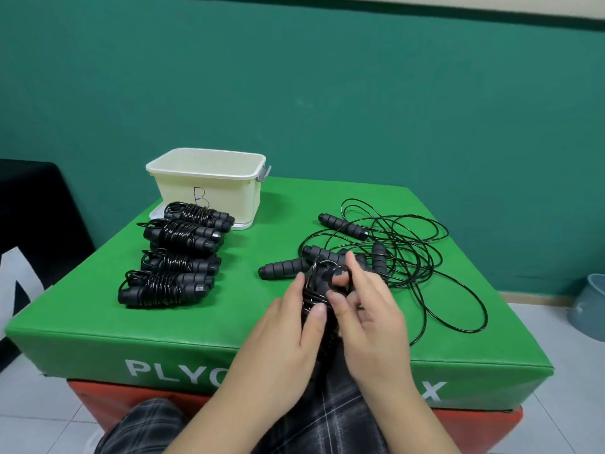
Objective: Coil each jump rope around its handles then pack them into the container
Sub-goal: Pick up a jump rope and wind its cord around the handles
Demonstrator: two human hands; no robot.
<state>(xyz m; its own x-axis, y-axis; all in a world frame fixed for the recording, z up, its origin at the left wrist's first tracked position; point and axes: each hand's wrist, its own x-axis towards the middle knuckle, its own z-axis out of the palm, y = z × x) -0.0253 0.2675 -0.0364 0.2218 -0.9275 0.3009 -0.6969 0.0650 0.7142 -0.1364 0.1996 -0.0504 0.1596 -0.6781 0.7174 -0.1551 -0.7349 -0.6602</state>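
Observation:
My left hand (288, 326) grips a black jump rope bundle (316, 291) by its paired handles, held above the front of the green plyo box (82, 326). My right hand (363, 303) pinches a loop of the rope's cord at the top of that bundle. Several coiled jump ropes (173, 257) lie in a row on the left of the box. Loose uncoiled ropes (393, 250) with black foam handles sprawl on the right. The cream container (209, 181) stands at the back left, its inside hidden from here.
A clear lid (157, 213) lies under or beside the container. The green box sits on a red box (474, 430). A grey bin (589, 306) stands on the tiled floor at the right. A dark object fills the left edge. My plaid-clad legs are below.

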